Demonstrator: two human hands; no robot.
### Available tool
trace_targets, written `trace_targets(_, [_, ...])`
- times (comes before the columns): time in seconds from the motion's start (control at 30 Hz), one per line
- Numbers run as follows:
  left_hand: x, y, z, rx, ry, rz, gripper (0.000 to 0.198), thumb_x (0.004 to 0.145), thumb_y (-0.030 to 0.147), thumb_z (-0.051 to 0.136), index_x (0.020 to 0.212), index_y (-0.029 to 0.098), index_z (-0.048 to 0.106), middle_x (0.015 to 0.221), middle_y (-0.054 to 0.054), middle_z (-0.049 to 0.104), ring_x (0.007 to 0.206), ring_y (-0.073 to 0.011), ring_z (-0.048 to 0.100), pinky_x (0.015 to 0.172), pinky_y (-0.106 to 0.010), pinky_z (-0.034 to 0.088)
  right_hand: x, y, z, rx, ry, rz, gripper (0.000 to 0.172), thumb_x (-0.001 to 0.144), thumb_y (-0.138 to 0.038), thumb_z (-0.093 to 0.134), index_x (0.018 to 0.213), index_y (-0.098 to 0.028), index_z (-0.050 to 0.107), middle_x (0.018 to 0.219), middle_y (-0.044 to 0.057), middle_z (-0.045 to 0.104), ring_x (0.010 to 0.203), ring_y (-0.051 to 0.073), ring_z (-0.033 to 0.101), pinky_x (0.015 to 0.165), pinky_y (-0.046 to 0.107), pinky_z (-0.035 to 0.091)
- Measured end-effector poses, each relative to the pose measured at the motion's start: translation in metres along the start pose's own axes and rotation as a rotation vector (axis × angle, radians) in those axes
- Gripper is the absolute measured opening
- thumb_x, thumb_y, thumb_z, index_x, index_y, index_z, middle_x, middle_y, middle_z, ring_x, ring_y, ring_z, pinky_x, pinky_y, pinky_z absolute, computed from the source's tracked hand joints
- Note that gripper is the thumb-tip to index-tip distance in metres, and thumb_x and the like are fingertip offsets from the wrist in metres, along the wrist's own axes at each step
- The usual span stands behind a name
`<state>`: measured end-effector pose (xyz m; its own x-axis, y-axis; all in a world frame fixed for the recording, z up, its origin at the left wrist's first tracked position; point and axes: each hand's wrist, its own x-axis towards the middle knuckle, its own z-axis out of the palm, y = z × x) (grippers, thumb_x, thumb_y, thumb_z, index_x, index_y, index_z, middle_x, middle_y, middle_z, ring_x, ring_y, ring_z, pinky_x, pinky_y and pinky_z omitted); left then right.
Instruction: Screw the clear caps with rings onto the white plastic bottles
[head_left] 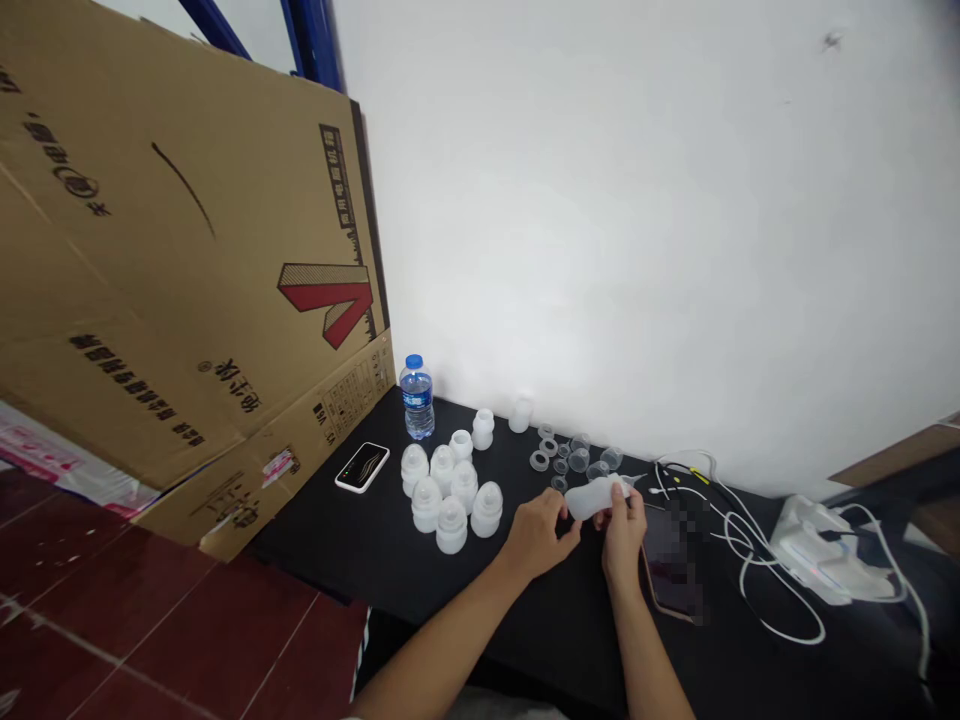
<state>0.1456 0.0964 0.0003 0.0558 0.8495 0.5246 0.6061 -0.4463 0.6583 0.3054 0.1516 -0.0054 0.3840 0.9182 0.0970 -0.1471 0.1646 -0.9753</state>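
Over the black tabletop (pixel 360 545), left hand (pixel 536 537) and right hand (pixel 622 540) closed on a frosted bottle (pixel 596 497)

Milky white, translucent plastic bottle (pixel 596 497) at the center of the scene. Cluster of matching milky white bottles (pixel 450 490) on a matte black desk (pixel 375 560). Colorless clear rings (pixel 559 460) just beside them. Clear water bottle (pixel 416 400) with a blue cap and blue label. Black phone (pixel 362 467) with a white border and pale wavy lines. White cables (pixel 750 530) with a touch of yellow. Brown cardboard sheet (pixel 187 280) with black print and a red-and-tan striped V shape. Dark red floor tiles (pixel 172 630) with pale grout lines. Off-white wall (pixel 600 200). Deep blue metal posts (pixel 307 40).
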Motion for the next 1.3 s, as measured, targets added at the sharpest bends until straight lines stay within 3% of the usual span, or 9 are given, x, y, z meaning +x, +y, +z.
trace_targets(0.13, [0.003, -0.002, -0.004, -0.044, 0.132, 0.012, 0.038, 0.091, 0.030, 0.073, 0.124, 0.021, 0.058, 0.119, -0.013, 0.067, 0.114, -0.0318, 0.067, 0.101, -0.049, 0.057, -0.007, 0.004, 0.002, -0.150, -0.183, -0.052, 0.056, 0.083, -0.067, 0.082, 0.113, -0.021, 0.069, 0.064, -0.003, 0.065, 0.049, 0.016, 0.056, 0.047, 0.027, 0.044])
trace_targets(0.3, [0.002, -0.010, 0.001, -0.100, 0.022, -0.048, 0.049, 0.103, 0.031, 0.063, 0.149, 0.023, 0.048, 0.137, -0.015, 0.069, 0.124, -0.0330, 0.070, 0.103, -0.052, 0.059, -0.007, 0.009, 0.004, -0.303, -0.357, -0.194, 0.055, 0.090, -0.068, 0.072, 0.114, -0.018, 0.080, 0.101, 0.013, 0.082, 0.089, 0.031, 0.074, 0.079, 0.040, 0.061])
trace_targets(0.4, [0.003, -0.012, 0.001, -0.115, 0.028, -0.109, 0.051, 0.107, 0.038, 0.059, 0.154, 0.026, 0.045, 0.142, -0.013, 0.067, 0.130, -0.0323, 0.068, 0.109, -0.052, 0.058, 0.004, 0.011, -0.003, -0.494, -0.277, -0.348, 0.054, 0.103, -0.061, 0.054, 0.131, -0.019, 0.075, 0.125, 0.016, 0.078, 0.104, 0.032, 0.073, 0.091, 0.045, 0.059])
trace_targets(0.5, [0.003, -0.013, -0.002, -0.120, 0.050, -0.168, 0.053, 0.107, 0.040, 0.059, 0.157, 0.029, 0.046, 0.137, -0.012, 0.066, 0.129, -0.0307, 0.068, 0.109, -0.049, 0.058, 0.016, 0.018, -0.011, -0.801, -0.155, -0.579, 0.060, 0.103, -0.058, 0.052, 0.147, -0.017, 0.064, 0.148, 0.022, 0.065, 0.128, 0.038, 0.063, 0.106, 0.056, 0.049])
trace_targets(0.6, [0.004, -0.014, -0.004, -0.110, 0.030, -0.197, 0.057, 0.107, 0.039, 0.057, 0.161, 0.030, 0.042, 0.139, -0.012, 0.063, 0.129, -0.0302, 0.067, 0.109, -0.049, 0.057, 0.021, 0.028, -0.014, -1.030, -0.088, -0.667, 0.065, 0.102, -0.057, 0.050, 0.150, -0.014, 0.060, 0.157, 0.027, 0.055, 0.132, 0.043, 0.056, 0.107, 0.062, 0.044])
trace_targets(0.8, [0.002, -0.016, -0.004, -0.157, 0.080, -0.241, 0.052, 0.103, 0.036, 0.062, 0.151, 0.025, 0.046, 0.142, -0.013, 0.063, 0.134, -0.0311, 0.064, 0.114, -0.050, 0.052, 0.013, 0.024, -0.013, -0.931, -0.091, -0.690, 0.042, 0.104, -0.048, 0.053, 0.127, -0.017, 0.070, 0.135, 0.022, 0.069, 0.127, 0.039, 0.058, 0.110, 0.058, 0.041])
trace_targets(1.0, [0.004, -0.016, -0.007, -0.179, 0.128, -0.255, 0.040, 0.100, 0.034, 0.069, 0.137, 0.024, 0.060, 0.129, -0.011, 0.069, 0.122, -0.0292, 0.069, 0.107, -0.047, 0.056, 0.006, 0.016, -0.010, -0.787, -0.159, -0.591, 0.042, 0.104, -0.057, 0.057, 0.118, -0.020, 0.072, 0.118, 0.019, 0.075, 0.111, 0.037, 0.064, 0.102, 0.054, 0.046])
trace_targets(1.2, [0.007, -0.021, -0.007, -0.128, 0.222, -0.225, 0.041, 0.095, 0.034, 0.075, 0.133, 0.022, 0.065, 0.124, -0.012, 0.070, 0.117, -0.0289, 0.071, 0.103, -0.044, 0.058, 0.001, 0.016, -0.006, -0.685, -0.197, -0.509, 0.039, 0.100, -0.055, 0.063, 0.121, -0.023, 0.073, 0.119, 0.016, 0.077, 0.107, 0.037, 0.064, 0.098, 0.053, 0.049])
trace_targets(1.3, [0.006, -0.022, -0.008, -0.136, 0.237, -0.261, 0.036, 0.095, 0.038, 0.076, 0.126, 0.022, 0.066, 0.121, -0.011, 0.072, 0.115, -0.0289, 0.071, 0.102, -0.045, 0.058, 0.000, 0.013, -0.005, -0.594, -0.151, -0.433, 0.037, 0.096, -0.055, 0.068, 0.115, -0.024, 0.074, 0.110, 0.014, 0.079, 0.102, 0.036, 0.068, 0.094, 0.051, 0.052])
